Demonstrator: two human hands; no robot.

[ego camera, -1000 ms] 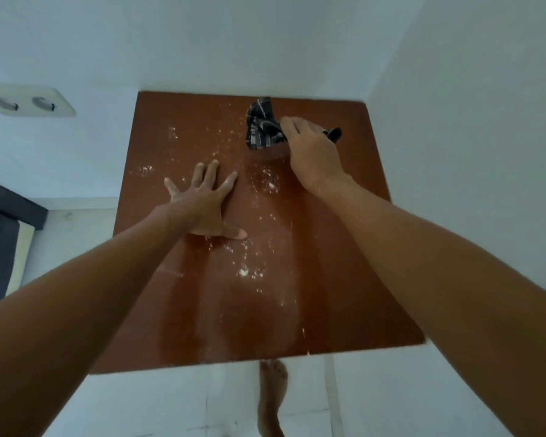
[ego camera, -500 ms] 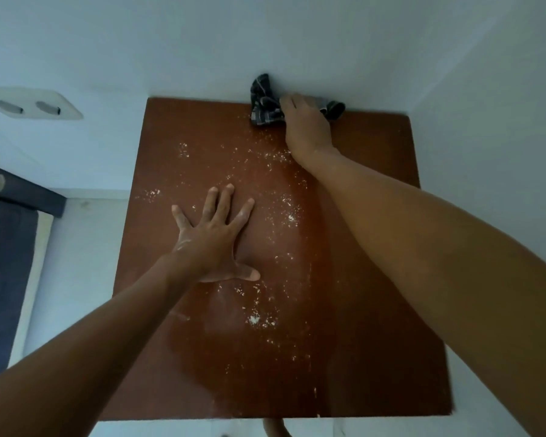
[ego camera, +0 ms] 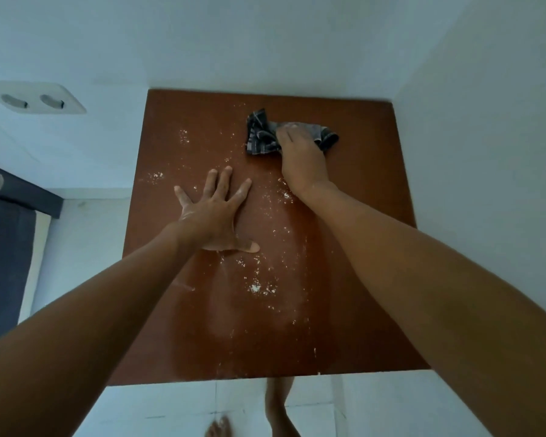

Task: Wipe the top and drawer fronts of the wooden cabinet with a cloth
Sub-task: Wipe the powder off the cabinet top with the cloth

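We note a reddish-brown wooden cabinet top, set into a corner between two pale walls, its far edge and right edge against them. White powdery specks are scattered across the middle of the surface, with further patches toward the far left and near the right wrist.

The right hand rests on a crumpled dark grey cloth with pale check lines at the far right part of the top, a little short of the back wall. The fingers lie over the cloth and press it to the wood; cloth shows to the left of the hand and past the fingertips to the right. We cannot tell whether the fingers curl round the fabric or merely lie on it.

The left hand lies flat on the top near its centre, palm down, fingers straight and spread, thumb out to the right. It holds nothing. White dust shows on its fingers. The two hands are apart, the left one nearer to us.

The drawer fronts are out of sight below the near edge.

On the left wall we record a white double socket plate. Lower left stands a dark piece of furniture, blurred. Below the near edge, a pale tiled floor and bare feet are visible.
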